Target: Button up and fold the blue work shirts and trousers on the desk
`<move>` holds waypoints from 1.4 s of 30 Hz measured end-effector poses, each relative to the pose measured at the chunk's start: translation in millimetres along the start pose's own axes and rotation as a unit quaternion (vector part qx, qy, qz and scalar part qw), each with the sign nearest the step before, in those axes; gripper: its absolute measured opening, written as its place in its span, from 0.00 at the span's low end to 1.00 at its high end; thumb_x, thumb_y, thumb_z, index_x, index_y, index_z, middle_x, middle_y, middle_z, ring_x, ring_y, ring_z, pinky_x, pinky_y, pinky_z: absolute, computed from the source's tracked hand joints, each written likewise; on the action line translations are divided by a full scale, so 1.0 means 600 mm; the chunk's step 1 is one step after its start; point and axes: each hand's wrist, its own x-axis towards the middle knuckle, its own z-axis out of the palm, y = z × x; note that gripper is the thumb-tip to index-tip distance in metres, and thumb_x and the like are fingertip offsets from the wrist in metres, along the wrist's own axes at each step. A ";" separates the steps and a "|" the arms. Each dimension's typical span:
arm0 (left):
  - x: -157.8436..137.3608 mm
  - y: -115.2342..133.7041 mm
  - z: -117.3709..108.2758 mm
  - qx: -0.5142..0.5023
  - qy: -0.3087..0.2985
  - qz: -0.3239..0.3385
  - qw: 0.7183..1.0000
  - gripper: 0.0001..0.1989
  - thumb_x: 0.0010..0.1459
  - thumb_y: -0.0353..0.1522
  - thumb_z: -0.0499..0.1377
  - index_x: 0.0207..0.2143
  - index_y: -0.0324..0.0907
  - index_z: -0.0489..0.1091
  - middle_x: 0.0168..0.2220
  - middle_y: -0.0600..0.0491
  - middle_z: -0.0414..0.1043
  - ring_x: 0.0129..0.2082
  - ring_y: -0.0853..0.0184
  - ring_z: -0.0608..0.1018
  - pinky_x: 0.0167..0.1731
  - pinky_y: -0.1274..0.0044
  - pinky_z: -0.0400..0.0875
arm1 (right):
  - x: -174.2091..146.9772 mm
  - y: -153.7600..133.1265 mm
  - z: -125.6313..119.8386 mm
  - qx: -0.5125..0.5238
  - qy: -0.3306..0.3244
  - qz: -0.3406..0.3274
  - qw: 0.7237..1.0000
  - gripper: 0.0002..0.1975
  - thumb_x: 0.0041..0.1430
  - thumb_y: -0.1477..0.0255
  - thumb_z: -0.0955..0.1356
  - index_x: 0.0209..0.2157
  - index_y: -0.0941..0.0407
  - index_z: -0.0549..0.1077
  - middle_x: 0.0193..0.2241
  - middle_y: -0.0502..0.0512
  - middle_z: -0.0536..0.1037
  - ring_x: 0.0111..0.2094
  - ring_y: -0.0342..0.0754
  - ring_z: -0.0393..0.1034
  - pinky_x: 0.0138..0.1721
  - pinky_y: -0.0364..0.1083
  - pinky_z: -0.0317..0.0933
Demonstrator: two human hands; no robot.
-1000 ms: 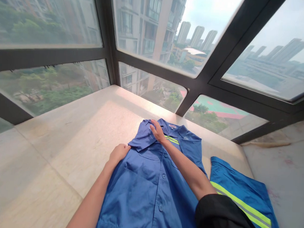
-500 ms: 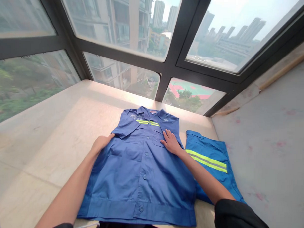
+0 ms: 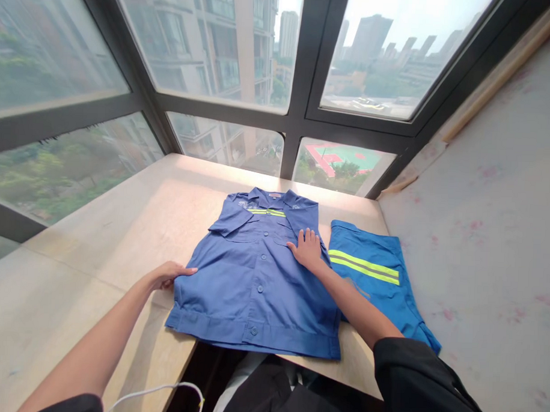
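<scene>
A blue short-sleeved work shirt (image 3: 236, 277) lies front up and buttoned on the pale ledge, collar toward the window and hem toward me. Its sleeves are folded inward over the chest, beside a yellow-green reflective stripe. At the shirt's left side edge, my left hand (image 3: 176, 274) pinches the cloth, thumb on top and the other fingers curled, partly hidden. My right hand (image 3: 308, 248) rests palm down with fingers apart on the right chest, near the folded sleeve.
Folded brighter blue trousers (image 3: 368, 245) with a reflective band lie right of the shirt, near the papered wall (image 3: 481, 237). Framed windows close off the back and left of the ledge (image 3: 121, 224). A white cable (image 3: 160, 387) curves across the front edge.
My left hand has moved from the left sleeve's end down to the shirt's side edge and pinches there. My right hand stays flat on the chest. The camera view has shifted.
</scene>
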 end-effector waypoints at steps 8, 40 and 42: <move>-0.046 0.042 -0.015 0.242 0.133 0.024 0.961 0.16 0.39 0.43 0.69 0.24 0.41 0.70 0.22 0.46 0.75 0.29 0.54 0.80 0.30 0.71 0.71 | 0.021 0.034 0.009 -0.013 -0.030 0.008 0.999 0.41 0.68 0.50 0.53 0.66 0.69 0.55 0.66 0.79 0.54 0.68 0.67 0.47 0.64 0.64 0.39; -0.051 0.018 0.200 0.341 0.226 0.269 0.872 0.40 0.65 0.52 0.44 0.69 0.35 0.48 0.71 0.40 0.43 0.71 0.52 0.48 0.66 0.56 0.43 | 0.010 0.147 -0.118 -0.122 -0.003 -0.171 0.978 0.15 0.67 0.69 0.63 0.50 0.56 0.76 0.47 0.63 0.76 0.49 0.54 0.67 0.46 0.46 0.56; -0.057 0.030 0.196 0.344 0.226 0.269 0.871 0.39 0.64 0.52 0.46 0.68 0.35 0.52 0.70 0.37 0.48 0.70 0.50 0.52 0.65 0.56 0.47 | 0.011 0.145 -0.116 -0.121 0.006 -0.190 0.974 0.14 0.67 0.70 0.62 0.44 0.56 0.79 0.47 0.62 0.77 0.48 0.53 0.69 0.47 0.46 0.57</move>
